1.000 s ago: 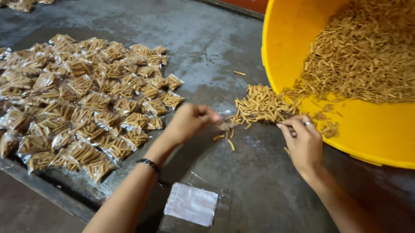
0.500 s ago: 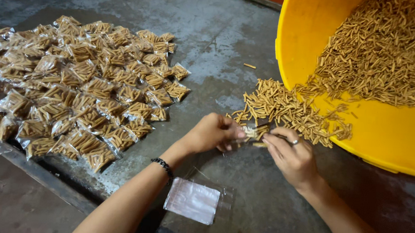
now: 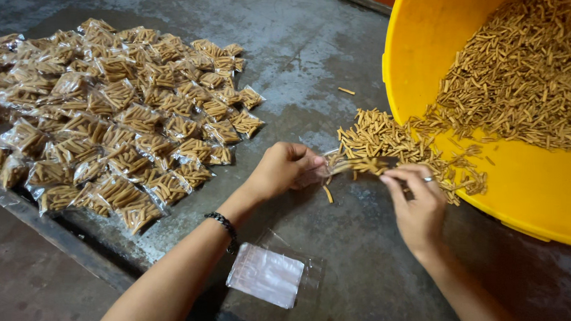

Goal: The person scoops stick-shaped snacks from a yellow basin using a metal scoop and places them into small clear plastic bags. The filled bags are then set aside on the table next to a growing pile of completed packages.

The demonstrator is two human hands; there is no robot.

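Observation:
My left hand (image 3: 284,170) pinches the mouth of a small clear plastic bag (image 3: 338,164) just above the grey floor. My right hand (image 3: 416,203), a ring on one finger, holds the bag's other edge and a few brown snack sticks (image 3: 370,164) that lie partly inside it. Both hands are right beside a loose heap of the same sticks (image 3: 379,136) spilling from a tipped yellow tub (image 3: 521,196). Whether the bag is full is hidden by my fingers.
A wide spread of filled small snack packets (image 3: 107,127) covers the floor to the left. A stack of empty clear bags (image 3: 269,273) lies near my left forearm. A raised floor edge (image 3: 45,224) runs along the lower left. One stray stick (image 3: 346,90) lies apart.
My hands have come together from apart. The left took up a clear bag and the right brought sticks from the heap to its mouth. The view shifted slightly left.

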